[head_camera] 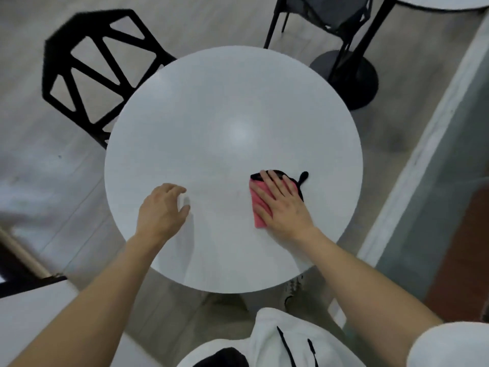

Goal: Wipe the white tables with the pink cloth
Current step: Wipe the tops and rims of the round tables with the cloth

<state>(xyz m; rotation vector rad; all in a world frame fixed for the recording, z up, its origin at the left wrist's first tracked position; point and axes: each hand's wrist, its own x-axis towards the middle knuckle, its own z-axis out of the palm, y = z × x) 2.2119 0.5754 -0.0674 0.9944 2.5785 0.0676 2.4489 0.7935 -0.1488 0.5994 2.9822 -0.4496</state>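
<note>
A round white table [225,107] fills the middle of the view. My right hand [281,205] lies flat with straight fingers on the pink cloth [260,207], pressing it onto the table's near right part. The cloth has a black edge and a black loop [303,178] that show beyond my fingertips. My left hand [162,210] hovers or rests at the near left of the tabletop, its fingers loosely curled and holding nothing.
A black open-frame chair [90,64] stands at the table's far left. Another black chair [325,19] and a black pedestal base [354,78] stand at the far right under a second white table [444,4]. A white surface [29,316] lies near left. A wall skirting [412,165] runs along the right.
</note>
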